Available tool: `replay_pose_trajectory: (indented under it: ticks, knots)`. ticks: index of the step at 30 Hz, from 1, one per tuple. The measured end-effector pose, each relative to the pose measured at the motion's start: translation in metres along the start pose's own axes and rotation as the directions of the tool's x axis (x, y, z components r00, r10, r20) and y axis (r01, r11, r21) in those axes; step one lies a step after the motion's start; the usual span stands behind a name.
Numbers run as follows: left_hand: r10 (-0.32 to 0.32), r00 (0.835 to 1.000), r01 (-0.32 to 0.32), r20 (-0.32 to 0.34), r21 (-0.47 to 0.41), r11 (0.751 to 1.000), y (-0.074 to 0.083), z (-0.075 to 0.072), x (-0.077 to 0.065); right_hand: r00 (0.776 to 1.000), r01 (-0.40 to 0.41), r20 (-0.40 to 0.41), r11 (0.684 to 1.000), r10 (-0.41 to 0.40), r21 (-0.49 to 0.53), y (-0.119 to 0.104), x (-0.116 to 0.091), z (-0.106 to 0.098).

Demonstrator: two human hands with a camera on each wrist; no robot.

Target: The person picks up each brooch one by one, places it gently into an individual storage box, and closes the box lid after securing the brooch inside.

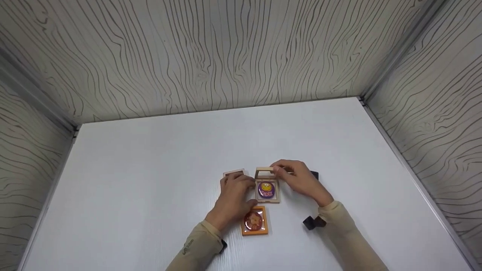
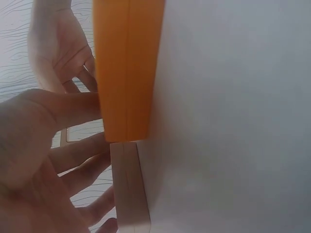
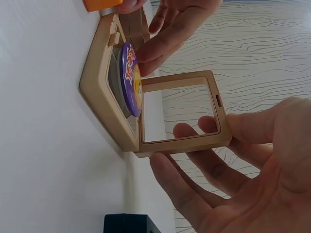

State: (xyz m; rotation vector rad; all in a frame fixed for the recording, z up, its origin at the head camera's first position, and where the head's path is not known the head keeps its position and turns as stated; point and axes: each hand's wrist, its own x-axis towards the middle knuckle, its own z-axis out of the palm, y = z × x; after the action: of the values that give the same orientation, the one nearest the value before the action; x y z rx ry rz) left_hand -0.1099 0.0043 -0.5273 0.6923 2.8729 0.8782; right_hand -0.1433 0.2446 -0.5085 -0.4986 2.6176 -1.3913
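A pale wooden-coloured hinged display case [image 1: 278,197] lies on the table with its lid raised. Inside its base sits a round purple badge [image 1: 266,189] with a yellow figure. My right hand [image 1: 299,178] pinches the clear-windowed lid [image 3: 221,114] at its edge, thumb on one side and fingers on the other. Along the case's left side rests my left hand [image 1: 235,194], its fingers extended and its thumb near the front corner. Just in front is an orange-framed case [image 1: 255,232], shut, with a round red-brown badge [image 1: 253,221] showing through its window.
Behind the left hand a pinkish framed case [image 1: 226,174] is partly hidden. A dark object [image 1: 315,174] shows beyond the right hand. The white table [image 1: 150,169] meets wood-patterned panels [image 1: 226,56] at the back and sides.
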Motion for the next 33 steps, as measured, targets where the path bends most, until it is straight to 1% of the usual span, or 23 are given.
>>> replay_pose_trajectory:
  ticks: [6, 11, 16, 20, 23, 26, 30, 33]
  knots:
    - [0.001, 1.0, -0.001, 0.0, 0.004, 1.0, -0.001, 0.001, 0.001, 1.0, -0.007, 0.031, 1.0, 0.007, -0.019, -0.001, -0.001, -0.003]
    - [-0.015, 1.0, 0.015, 0.007, -0.011, 1.0, -0.001, 0.002, 0.0, 0.994, 0.035, 0.106, 0.999, -0.034, -0.014, -0.004, -0.003, -0.007]
    - [-0.009, 1.0, 0.009, -0.009, 0.007, 1.0, -0.002, 0.003, 0.002, 0.982, 0.092, 0.166, 0.996, -0.089, -0.008, -0.003, -0.005, -0.009]
    - [-0.01, 1.0, 0.01, -0.006, 0.008, 1.0, -0.002, 0.004, 0.002, 0.971, 0.141, 0.204, 0.989, -0.129, -0.047, -0.004, -0.006, -0.009]
    - [-0.014, 1.0, 0.014, -0.004, 0.008, 1.0, -0.002, 0.003, 0.002, 0.961, 0.162, 0.238, 0.984, -0.139, -0.08, -0.007, -0.007, -0.009]
    - [-0.028, 1.0, 0.028, -0.002, -0.007, 1.0, -0.002, 0.003, 0.002, 0.955, 0.174, 0.264, 0.975, -0.133, -0.136, -0.011, -0.008, -0.008]
    - [-0.046, 0.999, 0.046, 0.0, -0.03, 0.999, 0.0, 0.001, 0.001, 0.957, 0.174, 0.269, 0.96, -0.112, -0.218, -0.014, -0.01, -0.005]
    - [-0.049, 0.999, 0.05, 0.003, -0.047, 0.998, 0.001, -0.001, 0.0, 0.96, 0.171, 0.259, 0.951, -0.103, -0.259, -0.015, -0.012, -0.002]
